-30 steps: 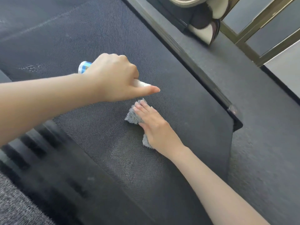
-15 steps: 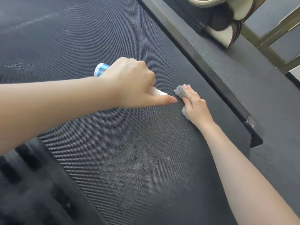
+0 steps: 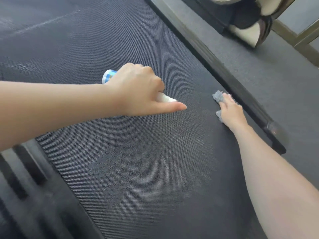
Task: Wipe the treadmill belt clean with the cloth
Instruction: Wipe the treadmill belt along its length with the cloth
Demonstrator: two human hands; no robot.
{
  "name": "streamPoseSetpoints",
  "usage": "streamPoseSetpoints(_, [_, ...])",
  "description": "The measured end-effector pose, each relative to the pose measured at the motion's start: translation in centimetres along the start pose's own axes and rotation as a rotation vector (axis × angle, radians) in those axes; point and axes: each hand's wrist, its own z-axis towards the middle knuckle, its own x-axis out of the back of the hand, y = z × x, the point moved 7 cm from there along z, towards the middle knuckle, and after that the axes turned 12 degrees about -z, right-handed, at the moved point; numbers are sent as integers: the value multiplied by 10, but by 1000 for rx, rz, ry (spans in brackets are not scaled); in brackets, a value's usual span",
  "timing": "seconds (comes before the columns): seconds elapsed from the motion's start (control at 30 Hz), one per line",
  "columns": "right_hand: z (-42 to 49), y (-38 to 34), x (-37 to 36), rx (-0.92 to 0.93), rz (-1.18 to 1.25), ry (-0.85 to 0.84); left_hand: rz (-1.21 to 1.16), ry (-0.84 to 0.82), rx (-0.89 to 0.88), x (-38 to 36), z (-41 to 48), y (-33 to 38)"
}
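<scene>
The black textured treadmill belt [image 3: 131, 169] fills most of the view, with a paler damp-looking patch near its middle. My right hand [image 3: 232, 112] presses a small grey fluffy cloth [image 3: 217, 97] flat onto the belt close to its right edge; cloth shows beyond the fingertips and beside the palm. My left hand [image 3: 138, 90] hovers over the belt's middle, fingers curled round a small white bottle [image 3: 107, 75] with a blue label, its white nozzle pointing right along my extended thumb.
A dark side rail [image 3: 224, 69] runs diagonally along the belt's right edge, ending in a black cap [image 3: 276, 135]. Grey carpet [image 3: 284, 94] lies beyond it, with a cream and dark object [image 3: 248, 30] at the top right. A ribbed black cover [image 3: 25, 178] sits lower left.
My right hand has slid the cloth from the middle of the belt up and to the right, toward the side rail. My left hand keeps the bottle in about the same place.
</scene>
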Motion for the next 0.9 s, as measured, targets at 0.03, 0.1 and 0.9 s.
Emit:
streamPoseSetpoints(0.03, [-2, 10, 0, -30, -1, -7, -5, -22, 7, 1, 1, 4])
streamPoseSetpoints(0.1, [-9, 36, 1, -95, -34, -27, -19, -68, 24, 4, -1, 10])
streamPoseSetpoints(0.9, [-126, -107, -3, 88, 223, 97, -39, -193, -47, 13, -57, -1])
